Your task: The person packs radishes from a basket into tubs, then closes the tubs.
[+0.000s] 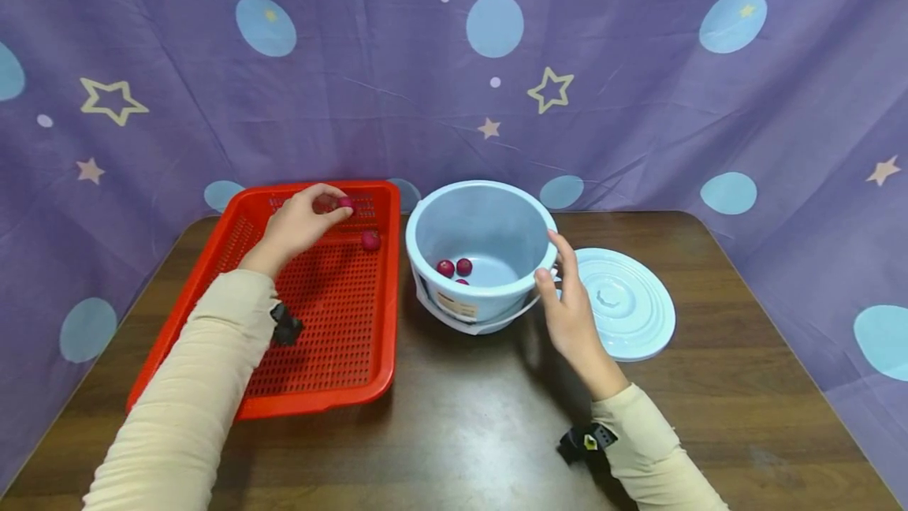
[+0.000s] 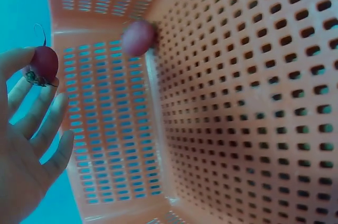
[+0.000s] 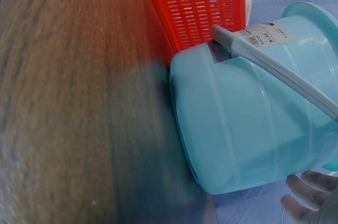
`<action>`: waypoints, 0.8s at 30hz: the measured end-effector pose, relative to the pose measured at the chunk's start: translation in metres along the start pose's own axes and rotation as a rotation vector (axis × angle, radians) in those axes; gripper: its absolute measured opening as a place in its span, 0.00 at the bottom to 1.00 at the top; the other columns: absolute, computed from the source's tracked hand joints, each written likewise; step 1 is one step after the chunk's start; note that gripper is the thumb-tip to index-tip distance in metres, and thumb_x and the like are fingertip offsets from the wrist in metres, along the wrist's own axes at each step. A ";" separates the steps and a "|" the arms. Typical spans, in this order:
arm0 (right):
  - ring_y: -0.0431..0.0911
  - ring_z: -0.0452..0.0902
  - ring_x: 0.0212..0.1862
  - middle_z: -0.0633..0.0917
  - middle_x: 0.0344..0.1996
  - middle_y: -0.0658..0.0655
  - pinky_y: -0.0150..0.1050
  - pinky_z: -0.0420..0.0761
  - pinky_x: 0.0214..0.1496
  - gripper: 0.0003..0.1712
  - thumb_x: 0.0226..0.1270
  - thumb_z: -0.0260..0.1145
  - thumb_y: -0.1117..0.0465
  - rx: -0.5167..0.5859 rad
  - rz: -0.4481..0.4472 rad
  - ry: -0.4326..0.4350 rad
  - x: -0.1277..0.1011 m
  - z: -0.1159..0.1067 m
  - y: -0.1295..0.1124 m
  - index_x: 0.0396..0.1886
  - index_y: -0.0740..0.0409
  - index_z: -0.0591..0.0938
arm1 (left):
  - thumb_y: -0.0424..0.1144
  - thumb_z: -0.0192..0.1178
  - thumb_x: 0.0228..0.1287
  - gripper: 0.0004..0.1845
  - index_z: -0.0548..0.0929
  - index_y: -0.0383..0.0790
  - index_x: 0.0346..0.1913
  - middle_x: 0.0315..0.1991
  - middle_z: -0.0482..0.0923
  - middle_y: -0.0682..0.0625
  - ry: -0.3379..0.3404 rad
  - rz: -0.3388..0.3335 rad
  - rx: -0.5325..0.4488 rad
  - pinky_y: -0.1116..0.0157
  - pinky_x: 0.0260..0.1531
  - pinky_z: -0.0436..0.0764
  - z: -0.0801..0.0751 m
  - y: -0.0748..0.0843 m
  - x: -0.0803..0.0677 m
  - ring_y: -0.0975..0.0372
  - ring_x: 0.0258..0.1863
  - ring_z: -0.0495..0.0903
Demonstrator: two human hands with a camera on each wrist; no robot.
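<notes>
In the head view my left hand [image 1: 301,223] is over the far part of a red perforated plastic basket [image 1: 392,298]. Its thumb and fingertips pinch a small red radish [image 2: 44,61] with a thin root tail and cut stems, seen up close in the left wrist view. Another radish [image 1: 371,240] lies in the basket near its far right corner. My right hand [image 1: 573,314] touches the right rim of a light blue bucket [image 1: 482,302], fingers fairly straight. Several radishes [image 1: 445,268] lie on the bucket's floor, partly hidden by the near rim.
A round light blue lid [image 1: 631,306] lies flat on the wooden table [image 1: 454,432], right of the bucket. The bucket's handle [image 3: 285,73] hangs down at its front, beside a label [image 3: 266,35]. A purple patterned curtain [image 1: 369,85] hangs behind the table.
</notes>
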State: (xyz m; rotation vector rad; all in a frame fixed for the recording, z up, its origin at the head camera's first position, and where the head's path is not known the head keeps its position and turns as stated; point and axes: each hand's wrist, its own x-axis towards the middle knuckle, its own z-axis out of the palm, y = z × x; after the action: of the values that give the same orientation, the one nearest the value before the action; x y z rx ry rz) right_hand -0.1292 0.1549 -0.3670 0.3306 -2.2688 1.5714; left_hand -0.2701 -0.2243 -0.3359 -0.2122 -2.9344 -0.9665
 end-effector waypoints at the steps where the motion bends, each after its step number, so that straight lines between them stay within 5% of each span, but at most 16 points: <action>1: 0.62 0.71 0.59 0.74 0.59 0.76 0.52 0.70 0.56 0.30 0.74 0.52 0.65 0.001 -0.001 -0.001 0.000 0.000 0.001 0.73 0.66 0.59 | 0.57 0.60 0.69 0.23 0.77 0.46 0.59 0.53 0.78 0.44 0.009 0.012 -0.017 0.46 0.51 0.70 -0.002 0.000 -0.001 0.49 0.53 0.76; 9: 0.58 0.71 0.60 0.74 0.61 0.72 0.53 0.69 0.57 0.32 0.75 0.53 0.63 0.008 -0.012 0.011 0.003 0.005 0.040 0.76 0.55 0.59 | 0.60 0.60 0.66 0.26 0.78 0.46 0.58 0.51 0.78 0.46 0.019 0.115 -0.164 0.54 0.47 0.72 -0.013 0.012 -0.007 0.54 0.50 0.75; 16: 0.51 0.72 0.59 0.76 0.60 0.66 0.49 0.70 0.56 0.30 0.78 0.54 0.52 0.009 -0.041 0.022 0.003 0.004 0.048 0.76 0.43 0.60 | 0.57 0.64 0.65 0.21 0.81 0.50 0.55 0.46 0.80 0.50 0.017 0.205 -0.144 0.58 0.46 0.73 -0.014 0.031 -0.010 0.59 0.45 0.76; 24: 0.52 0.71 0.60 0.76 0.60 0.66 0.50 0.70 0.56 0.30 0.78 0.54 0.51 0.008 -0.035 0.019 0.004 0.004 0.047 0.76 0.42 0.60 | 0.52 0.66 0.65 0.16 0.83 0.51 0.52 0.41 0.82 0.53 0.032 0.314 -0.084 0.57 0.45 0.74 -0.010 0.054 -0.018 0.61 0.40 0.77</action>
State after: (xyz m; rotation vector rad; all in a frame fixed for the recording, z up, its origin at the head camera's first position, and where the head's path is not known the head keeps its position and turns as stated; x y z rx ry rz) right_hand -0.1514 0.1675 -0.4069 0.3543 -2.2310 1.5594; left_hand -0.2446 -0.1891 -0.2974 -0.6325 -2.7184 -1.0308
